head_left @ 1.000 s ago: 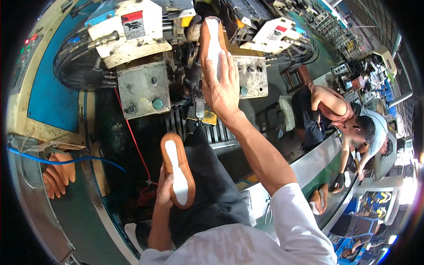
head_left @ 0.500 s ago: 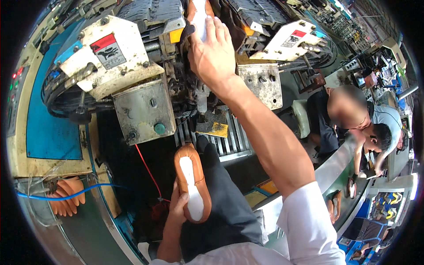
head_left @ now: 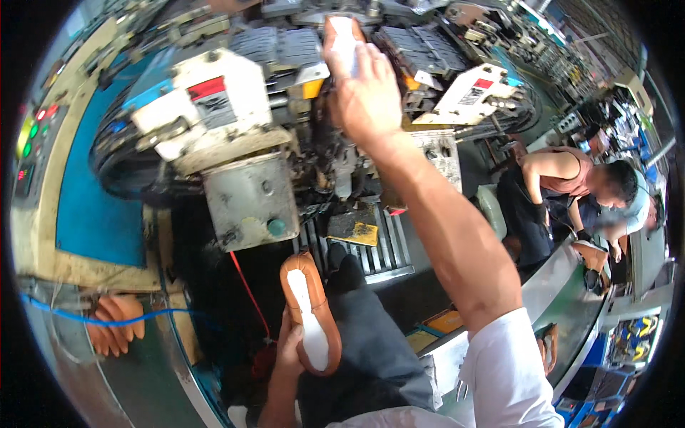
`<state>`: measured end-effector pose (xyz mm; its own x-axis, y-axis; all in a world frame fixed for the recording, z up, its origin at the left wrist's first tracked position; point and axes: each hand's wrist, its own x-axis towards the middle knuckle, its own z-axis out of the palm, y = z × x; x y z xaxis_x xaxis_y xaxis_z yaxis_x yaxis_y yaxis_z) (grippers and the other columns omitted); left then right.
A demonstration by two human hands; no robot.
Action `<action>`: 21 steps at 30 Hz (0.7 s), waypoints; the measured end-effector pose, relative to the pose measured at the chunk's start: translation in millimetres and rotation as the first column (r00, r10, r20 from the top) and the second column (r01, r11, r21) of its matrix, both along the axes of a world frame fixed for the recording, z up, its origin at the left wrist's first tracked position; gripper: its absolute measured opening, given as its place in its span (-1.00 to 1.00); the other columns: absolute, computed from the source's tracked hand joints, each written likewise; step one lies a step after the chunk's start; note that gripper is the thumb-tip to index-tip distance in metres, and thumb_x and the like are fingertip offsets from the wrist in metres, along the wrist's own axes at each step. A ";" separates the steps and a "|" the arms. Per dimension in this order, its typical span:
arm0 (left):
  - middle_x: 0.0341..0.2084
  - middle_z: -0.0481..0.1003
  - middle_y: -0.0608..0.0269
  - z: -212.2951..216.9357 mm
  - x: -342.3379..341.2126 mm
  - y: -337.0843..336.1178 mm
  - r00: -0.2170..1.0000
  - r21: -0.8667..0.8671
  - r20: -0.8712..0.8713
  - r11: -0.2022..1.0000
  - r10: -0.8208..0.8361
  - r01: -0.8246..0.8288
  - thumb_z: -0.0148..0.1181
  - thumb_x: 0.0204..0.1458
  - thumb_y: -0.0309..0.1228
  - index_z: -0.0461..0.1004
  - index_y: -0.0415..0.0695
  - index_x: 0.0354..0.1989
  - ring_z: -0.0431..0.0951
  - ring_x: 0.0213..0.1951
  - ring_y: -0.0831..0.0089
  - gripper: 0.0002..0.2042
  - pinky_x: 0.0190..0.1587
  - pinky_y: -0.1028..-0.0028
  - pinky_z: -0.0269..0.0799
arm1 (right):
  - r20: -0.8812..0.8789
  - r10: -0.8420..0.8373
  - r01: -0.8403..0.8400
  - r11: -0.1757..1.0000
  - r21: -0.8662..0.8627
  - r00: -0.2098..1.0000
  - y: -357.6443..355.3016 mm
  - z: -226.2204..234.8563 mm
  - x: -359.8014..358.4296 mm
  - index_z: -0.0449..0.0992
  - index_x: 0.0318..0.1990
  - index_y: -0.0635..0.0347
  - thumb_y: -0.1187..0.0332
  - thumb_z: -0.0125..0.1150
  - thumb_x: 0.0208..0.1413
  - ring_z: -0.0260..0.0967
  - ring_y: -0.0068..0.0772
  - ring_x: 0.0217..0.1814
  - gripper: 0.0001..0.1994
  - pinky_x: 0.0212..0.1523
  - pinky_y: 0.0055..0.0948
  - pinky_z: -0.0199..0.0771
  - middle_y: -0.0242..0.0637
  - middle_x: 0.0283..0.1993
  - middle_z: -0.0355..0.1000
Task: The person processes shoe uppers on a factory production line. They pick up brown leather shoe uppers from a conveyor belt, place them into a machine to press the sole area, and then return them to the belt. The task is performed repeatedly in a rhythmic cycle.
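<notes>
My left hand (head_left: pixel 289 346) grips a tan-brown shoe upper (head_left: pixel 326 321) with a white insole along its bottom face, held upright above my lap. Thumb on the insole's edge, the other fingers are behind it and partly hidden. Stretched forward, my right hand (head_left: pixel 367 93) holds a second tan shoe upper (head_left: pixel 344 30), also with a white insole, in the middle of the machine (head_left: pixel 242 185). My right fingers lie along its near end, covering it. Dark plates flank this second shoe on both sides.
Stacked tan shoe pieces (head_left: pixel 116 322) lie at left behind a blue hose (head_left: pixel 107 321). A control panel (head_left: pixel 32 153) with lit buttons stands at far left. A metal grate (head_left: pixel 389 250) is under the machine. At right, co-workers (head_left: pixel 571 171) sit by a green-topped conveyor (head_left: pixel 571 321).
The view has shifted, so the machine shows lower and more to the right. Both hands keep their shoes. At right, a co-worker has leaned over, and a brown shoe now shows near them.
</notes>
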<state>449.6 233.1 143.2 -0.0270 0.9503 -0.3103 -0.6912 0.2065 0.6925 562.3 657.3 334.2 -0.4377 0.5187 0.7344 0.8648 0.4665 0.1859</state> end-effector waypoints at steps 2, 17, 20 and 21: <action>0.46 0.28 0.02 0.6 -15.5 -16.7 0.995 -0.019 -0.059 0.997 0.074 -0.076 0.10 0.31 -0.25 -0.08 -0.12 0.68 0.38 0.44 0.16 -0.20 0.47 0.15 0.31 | 0.132 -0.053 0.053 0.999 0.007 0.990 9.7 4.7 1.0 0.44 0.39 0.12 0.24 0.33 0.23 0.23 0.21 0.57 -0.43 0.58 0.12 0.15 0.21 0.42 0.38; 0.22 0.44 -0.21 -52.0 -309.2 -298.1 -0.084 0.081 -0.996 0.466 0.013 -0.881 0.36 0.28 -0.21 -0.11 0.11 0.72 0.52 0.18 -0.03 -0.07 0.32 0.05 0.41 | -0.176 0.176 -0.244 0.537 -0.808 0.969 -237.8 -234.1 244.7 0.47 0.41 0.28 0.58 0.05 0.30 0.41 0.20 0.46 -0.49 0.40 -0.03 0.47 0.18 0.47 0.37; 0.21 0.26 -0.42 -67.3 -345.3 -350.3 -0.142 -0.103 -0.838 0.409 -0.526 -0.907 0.36 0.25 -0.28 -0.23 0.41 0.72 0.41 0.27 -0.38 0.00 0.30 -0.09 0.42 | -0.096 -0.041 -0.071 0.403 -0.912 0.995 -281.2 -238.6 261.1 0.52 0.34 0.31 0.55 0.04 0.33 0.52 0.14 0.33 -0.56 0.28 -0.09 0.58 0.15 0.40 0.44; 0.37 0.15 -0.45 -90.1 -368.6 -391.3 -0.125 -0.213 -0.725 0.393 -0.677 -0.894 0.35 0.22 -0.41 -0.27 0.50 0.71 0.36 0.36 -0.33 0.05 0.30 -0.09 0.43 | -0.059 -0.016 -0.048 0.388 -0.920 0.998 -289.2 -241.1 265.0 0.53 0.32 0.32 0.55 0.06 0.33 0.53 0.12 0.32 -0.57 0.25 -0.11 0.60 0.13 0.40 0.44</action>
